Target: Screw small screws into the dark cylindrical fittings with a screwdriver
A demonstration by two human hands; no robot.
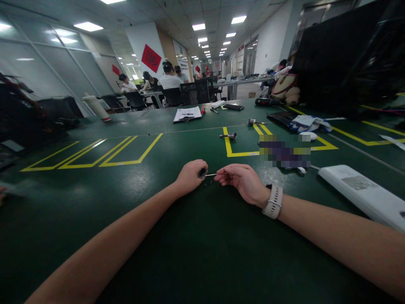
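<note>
My left hand point(190, 177) is wrapped around a metal cylindrical part point(202, 172), whose round open end shows beside the thumb. Between the fingertips of my right hand point(242, 179) is a thin metal rod-like tool point(212, 175). Its far end meets the edge of the cylindrical part; whether it goes inside, I cannot tell. A few tiny dark pieces point(211, 182) lie on the green tabletop point(202, 245) just below the tool. Further back rests another metal cylindrical part point(232, 136) with a narrow stem, and a similar part point(252, 122) lies behind it.
Yellow tape point(242, 154) marks off areas on the table. To the right are a white power-bank-like box point(363, 190), a pixelated patch and blue-white gloves point(310, 123). A clipboard point(187, 114) and black phone-like slab point(234, 107) lie at the back. People sit at tables beyond.
</note>
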